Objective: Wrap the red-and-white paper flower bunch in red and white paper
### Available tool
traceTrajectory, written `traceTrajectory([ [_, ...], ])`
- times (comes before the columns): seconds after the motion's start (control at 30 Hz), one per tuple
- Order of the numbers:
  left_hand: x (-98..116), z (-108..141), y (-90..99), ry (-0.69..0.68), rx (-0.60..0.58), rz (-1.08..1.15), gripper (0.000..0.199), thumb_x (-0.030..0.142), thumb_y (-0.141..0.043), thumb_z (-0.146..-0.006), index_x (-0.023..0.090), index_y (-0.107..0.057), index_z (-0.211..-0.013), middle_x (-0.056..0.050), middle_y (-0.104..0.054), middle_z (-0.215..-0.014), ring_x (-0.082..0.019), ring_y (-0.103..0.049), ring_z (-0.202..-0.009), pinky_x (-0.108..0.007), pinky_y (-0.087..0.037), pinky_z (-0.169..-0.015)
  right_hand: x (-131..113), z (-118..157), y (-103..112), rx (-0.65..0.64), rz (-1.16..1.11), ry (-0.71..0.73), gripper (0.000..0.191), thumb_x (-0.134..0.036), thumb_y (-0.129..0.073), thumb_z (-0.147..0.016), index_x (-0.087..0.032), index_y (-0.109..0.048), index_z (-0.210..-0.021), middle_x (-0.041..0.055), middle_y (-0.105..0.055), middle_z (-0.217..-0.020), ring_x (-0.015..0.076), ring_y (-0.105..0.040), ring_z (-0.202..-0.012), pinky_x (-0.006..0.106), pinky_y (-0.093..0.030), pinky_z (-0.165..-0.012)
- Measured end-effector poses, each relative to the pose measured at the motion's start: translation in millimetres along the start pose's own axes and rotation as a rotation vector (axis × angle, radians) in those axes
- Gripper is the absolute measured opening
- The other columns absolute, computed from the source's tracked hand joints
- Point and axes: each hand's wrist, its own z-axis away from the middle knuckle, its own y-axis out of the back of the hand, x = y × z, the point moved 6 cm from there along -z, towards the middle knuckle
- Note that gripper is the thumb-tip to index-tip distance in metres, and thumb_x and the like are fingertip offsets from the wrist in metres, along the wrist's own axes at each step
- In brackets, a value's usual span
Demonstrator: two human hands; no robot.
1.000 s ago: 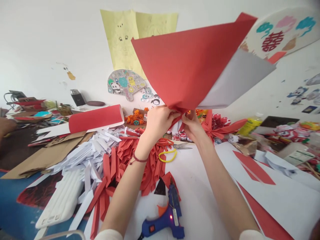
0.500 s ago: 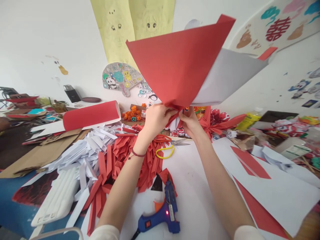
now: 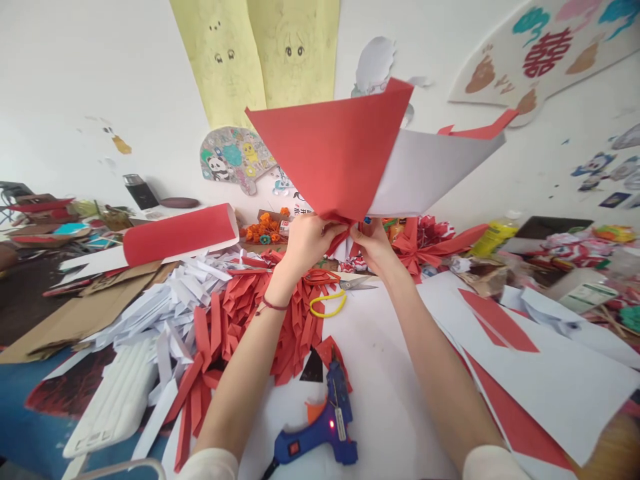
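Note:
A cone-shaped bouquet wrapper of red and white paper (image 3: 334, 150) is held up above the table, its wide end turned up and its narrow base gathered between both hands. My left hand (image 3: 311, 243) pinches the red side of that base. On the white side, my right hand (image 3: 373, 241) presses the base between thumb and fingers. The fingertips and the inside of the cone are partly hidden. Below the hands lie scissors with red and yellow handles (image 3: 330, 303). A blue glue gun (image 3: 320, 427) with a lit red light rests nearer me on white paper.
Folded red paper strips (image 3: 295, 327) and white strips (image 3: 185, 290) pile up at left, beside a rolled red sheet (image 3: 180, 233). White and red sheets (image 3: 545, 367) lie at right. Farther back are a yellow bottle (image 3: 495, 235) and red paper flowers (image 3: 430, 243).
The wide end of the paper cone has tipped lower and away from me, and its white side has swung left. Both hands keep their grip at the base.

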Motion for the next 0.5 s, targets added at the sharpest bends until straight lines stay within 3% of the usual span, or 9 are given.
traceTrajectory([
  [0.27, -3, 0, -2.9, 0.004, -0.028, -0.061, 0.021, 0.032, -0.064, -0.088, 0.02, -0.08, -0.08, -0.004, -0.071, -0.067, -0.016, -0.06, -0.06, -0.027, -0.037, -0.059, 10, 0, 3, 0.01, -0.044, -0.01, 0.07, -0.03, -0.086, -0.067, -0.034, -0.047, -0.125, 0.0008, -0.066, -0.125, 0.0198, -0.061, -0.122, 0.04, -0.045, -0.113],
  [0.5, -5, 2, -3.5, 0.021, -0.054, -0.075, 0.023, 0.033, -0.063, -0.089, 0.019, -0.08, -0.083, -0.004, -0.072, -0.068, -0.016, -0.059, -0.06, -0.027, -0.039, -0.061, 13, 1, 2, 0.026, -0.067, -0.006, 0.062, -0.028, -0.085, -0.069, -0.031, -0.05, -0.121, 0.0018, -0.066, -0.125, 0.0188, -0.061, -0.122, 0.037, -0.048, -0.109],
])
